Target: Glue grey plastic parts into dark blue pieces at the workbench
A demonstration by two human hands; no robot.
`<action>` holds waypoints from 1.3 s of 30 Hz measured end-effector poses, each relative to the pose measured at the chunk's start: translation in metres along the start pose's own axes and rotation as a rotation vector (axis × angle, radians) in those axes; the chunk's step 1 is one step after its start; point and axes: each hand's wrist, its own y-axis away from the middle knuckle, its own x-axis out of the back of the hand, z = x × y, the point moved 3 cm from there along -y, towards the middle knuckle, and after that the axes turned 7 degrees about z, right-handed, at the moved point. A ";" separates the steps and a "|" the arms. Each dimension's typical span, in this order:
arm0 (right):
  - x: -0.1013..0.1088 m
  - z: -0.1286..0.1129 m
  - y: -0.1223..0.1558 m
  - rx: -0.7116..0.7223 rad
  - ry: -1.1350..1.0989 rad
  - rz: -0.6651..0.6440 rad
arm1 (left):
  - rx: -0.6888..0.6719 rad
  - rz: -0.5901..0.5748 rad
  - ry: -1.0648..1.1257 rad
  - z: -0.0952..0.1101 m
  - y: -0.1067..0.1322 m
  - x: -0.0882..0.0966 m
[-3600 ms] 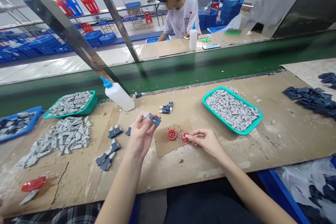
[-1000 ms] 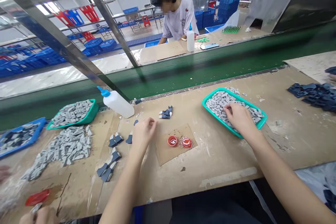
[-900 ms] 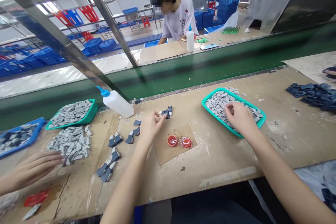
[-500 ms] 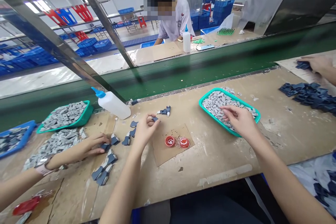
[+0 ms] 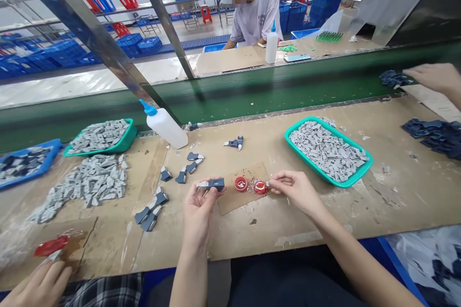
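My left hand (image 5: 200, 208) is closed around a dark blue-grey plastic piece (image 5: 217, 183) with a light grey part sticking out to its left. My right hand (image 5: 295, 191) pinches a small light grey plastic piece (image 5: 267, 184), its tip at the right rim of a red cap (image 5: 260, 187) of glossy liquid. Most of that piece is hidden by my fingers. A second red cap (image 5: 241, 183), also wet inside, stands just left of it. Both caps rest on a cardboard square (image 5: 230, 205) spattered with clear drops.
A green basket (image 5: 351, 183) of light grey pieces is at right. Joined pieces (image 5: 150, 213), a white glue bottle (image 5: 168, 129) and a grey heap (image 5: 93, 182) lie left. A co-worker's hand (image 5: 46, 280) is lower left; another's hand (image 5: 437, 76) hovers over the green belt (image 5: 230, 91).
My right hand has come from the green basket to the red cap with a grey piece. My left hand has turned, showing its piece. The left co-worker's hand has drawn back toward the red dish.
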 end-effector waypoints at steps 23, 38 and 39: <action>-0.012 0.011 0.001 -0.071 0.072 -0.002 | -0.025 0.014 -0.091 -0.006 0.029 -0.015; -0.014 -0.035 0.030 -0.012 -0.074 -0.168 | -0.057 -0.130 -0.084 -0.017 0.043 -0.056; -0.015 -0.033 0.029 -0.016 -0.069 -0.168 | -0.057 -0.130 -0.087 -0.017 0.043 -0.057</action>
